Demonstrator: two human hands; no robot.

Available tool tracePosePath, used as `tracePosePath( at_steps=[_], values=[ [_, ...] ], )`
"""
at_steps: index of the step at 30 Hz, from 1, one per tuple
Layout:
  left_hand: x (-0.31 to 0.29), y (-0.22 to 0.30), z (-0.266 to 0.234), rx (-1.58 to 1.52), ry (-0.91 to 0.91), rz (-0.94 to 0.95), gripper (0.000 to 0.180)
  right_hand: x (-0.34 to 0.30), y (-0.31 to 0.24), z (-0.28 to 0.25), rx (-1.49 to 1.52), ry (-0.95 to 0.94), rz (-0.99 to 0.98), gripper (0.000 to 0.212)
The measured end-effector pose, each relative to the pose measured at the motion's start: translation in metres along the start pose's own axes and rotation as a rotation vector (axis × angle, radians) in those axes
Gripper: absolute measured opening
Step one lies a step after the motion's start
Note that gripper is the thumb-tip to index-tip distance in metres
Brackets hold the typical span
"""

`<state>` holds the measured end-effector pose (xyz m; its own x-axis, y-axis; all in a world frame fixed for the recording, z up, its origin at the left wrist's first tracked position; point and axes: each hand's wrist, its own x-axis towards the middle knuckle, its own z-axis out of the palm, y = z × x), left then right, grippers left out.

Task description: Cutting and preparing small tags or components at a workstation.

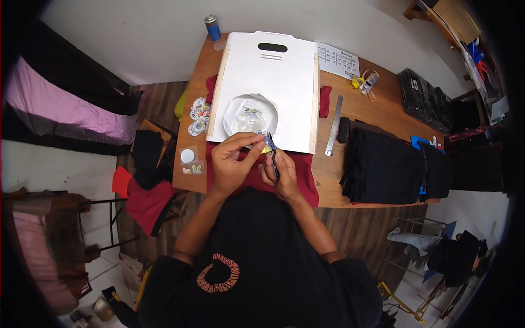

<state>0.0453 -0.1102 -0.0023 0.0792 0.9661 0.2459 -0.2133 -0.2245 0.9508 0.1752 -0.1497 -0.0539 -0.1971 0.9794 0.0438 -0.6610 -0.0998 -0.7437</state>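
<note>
My left hand (232, 164) is closed, pinching a small printed piece of film (267, 147) with blue and yellow on it. My right hand (283, 174) is closed around slim black scissors (274, 164), whose tips reach up against the film piece. Both hands hover over the near edge of a white board (273, 74) with a slot handle. Just beyond the fingers, a white many-sided tray (234, 112) rests on the board with clear film scraps (254, 117) inside. Maroon cloth (303, 177) lies under the board.
Round printed pieces (198, 117) and small packets (188, 157) sit at the left on the wooden table (377, 112). To the right are a steel ruler (334, 126) and folded black cloth (380, 167). A can (212, 27) stands at the far left corner. Another person (445, 251) is at the lower right.
</note>
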Motion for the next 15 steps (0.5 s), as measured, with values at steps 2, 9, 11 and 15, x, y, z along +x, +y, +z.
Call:
tracePosePath(
  at_steps=[2, 9, 11, 15],
  values=[
    [0.001, 0.001, 0.000, -0.003, -0.001, -0.003, 0.021, 0.000, 0.000, -0.001, -0.004, -0.005, -0.006, 0.034],
    [0.004, 0.003, -0.006, 0.036, -0.078, -0.022, 0.020, -0.001, -0.001, -0.004, -0.045, -0.003, 0.015, 0.035],
    [0.005, 0.004, -0.008, 0.052, -0.108, -0.011, 0.021, -0.001, -0.001, -0.005, -0.063, -0.001, 0.022, 0.036],
    [0.008, 0.009, -0.010, 0.051, -0.139, -0.048, 0.020, -0.001, -0.002, -0.007, -0.082, -0.011, 0.034, 0.035]
  ],
)
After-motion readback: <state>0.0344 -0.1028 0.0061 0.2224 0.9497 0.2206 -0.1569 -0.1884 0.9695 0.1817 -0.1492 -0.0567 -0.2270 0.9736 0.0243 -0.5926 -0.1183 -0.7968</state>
